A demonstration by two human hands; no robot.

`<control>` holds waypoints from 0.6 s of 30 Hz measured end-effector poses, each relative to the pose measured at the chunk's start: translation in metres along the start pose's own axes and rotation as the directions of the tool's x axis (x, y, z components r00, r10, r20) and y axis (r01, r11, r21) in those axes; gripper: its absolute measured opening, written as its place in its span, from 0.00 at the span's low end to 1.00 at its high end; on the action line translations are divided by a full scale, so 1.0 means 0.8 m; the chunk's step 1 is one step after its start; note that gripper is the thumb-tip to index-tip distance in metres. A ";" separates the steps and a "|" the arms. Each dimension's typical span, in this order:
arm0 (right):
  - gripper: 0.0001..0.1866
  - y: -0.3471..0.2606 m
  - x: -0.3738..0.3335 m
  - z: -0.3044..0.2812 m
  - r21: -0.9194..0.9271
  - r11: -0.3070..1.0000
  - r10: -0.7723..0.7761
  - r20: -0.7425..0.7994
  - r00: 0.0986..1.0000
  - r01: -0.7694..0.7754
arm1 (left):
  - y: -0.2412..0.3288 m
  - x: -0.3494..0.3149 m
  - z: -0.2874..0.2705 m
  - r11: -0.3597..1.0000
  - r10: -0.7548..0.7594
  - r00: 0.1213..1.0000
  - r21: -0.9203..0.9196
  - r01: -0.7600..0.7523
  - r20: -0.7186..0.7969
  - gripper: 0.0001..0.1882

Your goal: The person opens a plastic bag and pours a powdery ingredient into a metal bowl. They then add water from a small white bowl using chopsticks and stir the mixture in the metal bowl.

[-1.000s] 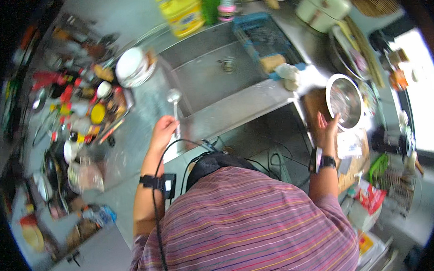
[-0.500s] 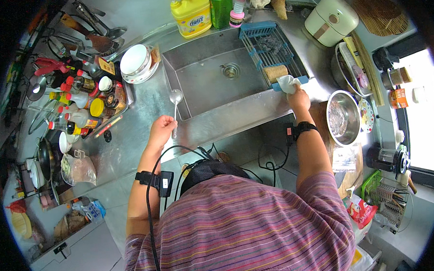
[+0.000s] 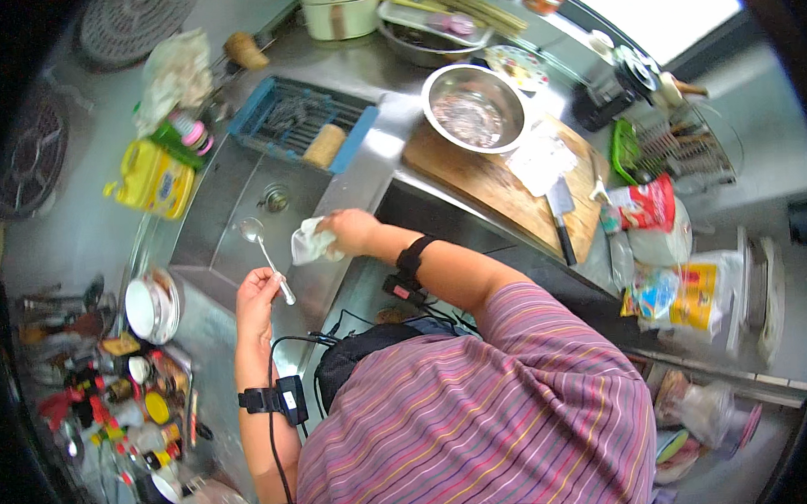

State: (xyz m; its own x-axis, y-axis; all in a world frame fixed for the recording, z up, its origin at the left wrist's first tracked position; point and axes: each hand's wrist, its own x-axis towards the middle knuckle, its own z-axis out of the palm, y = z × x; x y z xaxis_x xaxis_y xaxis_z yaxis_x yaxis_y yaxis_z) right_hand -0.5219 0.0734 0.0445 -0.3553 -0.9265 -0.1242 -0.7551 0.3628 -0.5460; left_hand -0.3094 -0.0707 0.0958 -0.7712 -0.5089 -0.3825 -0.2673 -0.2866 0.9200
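Observation:
My left hand (image 3: 254, 299) pinches the handle of a metal spoon (image 3: 265, 251). The spoon is tilted, its bowl pointing away over the sink (image 3: 218, 237). In my right hand (image 3: 353, 231) a crumpled white cloth (image 3: 309, 243), perhaps a paper towel, hangs above the sink's front rim. A small gap separates cloth and spoon. Across the right end of the sink lies a blue rack (image 3: 360, 139), holding a tan, cylinder-shaped piece (image 3: 325, 146) and a dark wire-like scrubber (image 3: 285, 115).
To the right, a metal bowl (image 3: 515, 125) stands on a wooden cutting board (image 3: 445, 165), and a cleaver (image 3: 560, 209) lies there too. Stacked white bowls (image 3: 145, 308), sauce bottles (image 3: 158, 407) and a yellow jug (image 3: 153, 182) stand left of the sink.
My view has swung to the right. My right hand has brought the white cloth from the rack's edge over near the spoon. My left hand still holds the spoon, now over the sink.

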 end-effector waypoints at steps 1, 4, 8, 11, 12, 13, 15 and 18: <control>0.25 -0.004 -0.007 0.001 -0.033 0.999 0.011 0.009 1.000 -0.011 | -0.001 0.008 0.012 1.000 -0.002 0.999 0.021 0.001 0.032 0.04; 0.20 -0.017 -0.032 -0.009 0.164 0.972 -0.109 -0.326 0.939 0.170 | 0.002 0.025 0.046 0.997 0.011 0.990 0.080 -0.023 0.138 0.04; 0.18 -0.027 -0.080 -0.033 0.727 0.680 0.048 -0.173 0.984 0.094 | 0.004 0.035 0.109 0.984 0.047 0.958 0.155 -0.094 0.284 0.06; 0.14 -0.018 -0.111 -0.053 0.848 0.521 0.364 -0.117 0.924 -0.098 | 0.006 0.044 0.152 0.957 0.057 0.908 0.235 -0.167 0.414 0.07; 0.13 -0.009 -0.125 -0.060 0.900 0.432 0.379 -0.128 0.916 -0.054 | 0.005 0.048 0.164 0.955 0.047 0.889 0.240 -0.173 0.455 0.07; 0.12 0.001 -0.137 -0.065 0.910 0.414 0.426 -0.161 0.890 -0.034 | 0.002 0.054 0.175 0.953 0.039 0.869 0.243 -0.181 0.493 0.06; 0.12 0.034 -0.169 -0.083 0.923 0.384 0.482 -0.167 0.860 -0.036 | -0.001 0.065 0.179 0.880 0.159 0.872 0.334 -0.338 0.462 0.14; 0.15 0.123 -0.248 -0.117 0.863 0.504 0.670 -0.376 0.640 -0.021 | -0.001 0.100 0.162 0.627 0.339 0.860 0.590 -0.509 0.382 0.26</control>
State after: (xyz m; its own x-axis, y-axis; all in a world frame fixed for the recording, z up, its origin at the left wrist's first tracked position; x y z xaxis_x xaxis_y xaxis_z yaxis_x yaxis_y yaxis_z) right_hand -0.5769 0.3025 0.0932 -0.9406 -0.3120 -0.1344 0.1026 0.1161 -0.9879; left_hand -0.4462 -0.0061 0.0755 -0.9743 -0.2247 0.0156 -0.1156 0.5581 0.8217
